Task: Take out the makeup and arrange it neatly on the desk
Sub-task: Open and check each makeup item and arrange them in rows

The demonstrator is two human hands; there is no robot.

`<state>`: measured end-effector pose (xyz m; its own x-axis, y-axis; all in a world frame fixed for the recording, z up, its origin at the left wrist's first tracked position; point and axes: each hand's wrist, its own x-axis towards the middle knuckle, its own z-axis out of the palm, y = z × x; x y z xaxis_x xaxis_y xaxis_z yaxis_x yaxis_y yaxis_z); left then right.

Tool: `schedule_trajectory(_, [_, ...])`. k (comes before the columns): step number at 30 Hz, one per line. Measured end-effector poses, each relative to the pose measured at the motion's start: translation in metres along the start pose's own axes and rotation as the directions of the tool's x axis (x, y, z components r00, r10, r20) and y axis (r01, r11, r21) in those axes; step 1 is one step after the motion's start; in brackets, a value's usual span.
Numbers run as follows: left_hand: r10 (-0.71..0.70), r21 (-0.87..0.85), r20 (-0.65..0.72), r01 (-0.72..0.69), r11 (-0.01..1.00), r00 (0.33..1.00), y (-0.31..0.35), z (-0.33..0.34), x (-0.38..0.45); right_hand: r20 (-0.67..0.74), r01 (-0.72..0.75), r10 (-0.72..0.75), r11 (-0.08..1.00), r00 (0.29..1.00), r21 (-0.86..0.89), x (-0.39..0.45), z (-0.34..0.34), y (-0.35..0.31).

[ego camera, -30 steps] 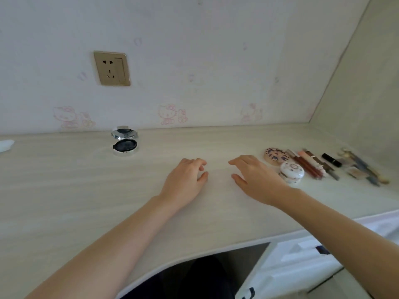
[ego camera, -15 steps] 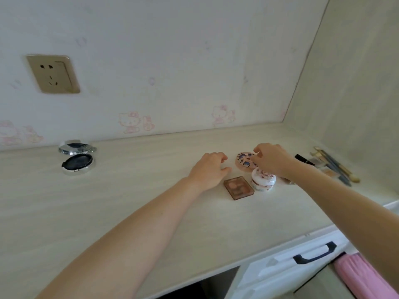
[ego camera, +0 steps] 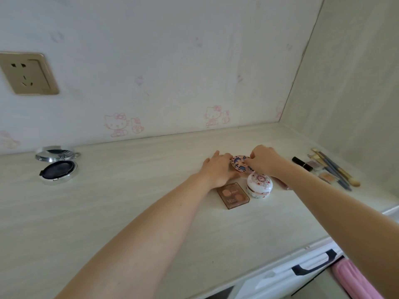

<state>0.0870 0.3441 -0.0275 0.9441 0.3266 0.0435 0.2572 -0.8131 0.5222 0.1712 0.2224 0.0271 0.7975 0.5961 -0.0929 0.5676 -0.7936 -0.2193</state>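
**Hands closing on the patterned compact**

Fingertips of the right hand [ego camera: 262, 159] curl down onto the far and right edge of the round patterned compact [ego camera: 240, 164], pinching its rim. The left hand [ego camera: 218, 169] lies against the compact's left side, fingers fairly straight and together, touching it rather than gripping, as far as this view shows. The compact sits on the desk [ego camera: 129, 212] near the back wall, just behind the white floral jar [ego camera: 259, 184] and the brown palette [ego camera: 233, 195].

To the right lie a black lipstick [ego camera: 302, 164] and several brushes [ego camera: 333, 169] in a loose row; an open silver cushion case [ego camera: 57, 167] stands well apart on the left.

Judged from here, the step is squaring the compact with its neighbours. Best done by sliding it flat with both hands, keeping the forearm clear of the jar so nothing gets nudged out of line.
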Motion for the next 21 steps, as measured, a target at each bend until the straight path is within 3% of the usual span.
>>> schedule_trajectory(8, [0.017, -0.33, -0.067, -0.038, 0.943, 0.998, -0.009, -0.027, -0.011, -0.108, 0.084, -0.066, 0.98, 0.992, 0.178, -0.007, -0.01, -0.014])
schedule_trajectory(14, [0.034, -0.704, -0.032, -0.047, 0.709, 0.999, -0.019, -0.061, -0.041, -0.13, 0.141, -0.093, 0.89, 0.987, 0.434, -0.021, -0.023, -0.028])
schedule_trajectory(21, [-0.008, -0.895, 0.013, 0.015, 0.446, 1.0, -0.036, -0.088, -0.086, -0.119, 0.245, -0.226, 0.686, 0.967, 0.685, -0.05, -0.015, -0.056])
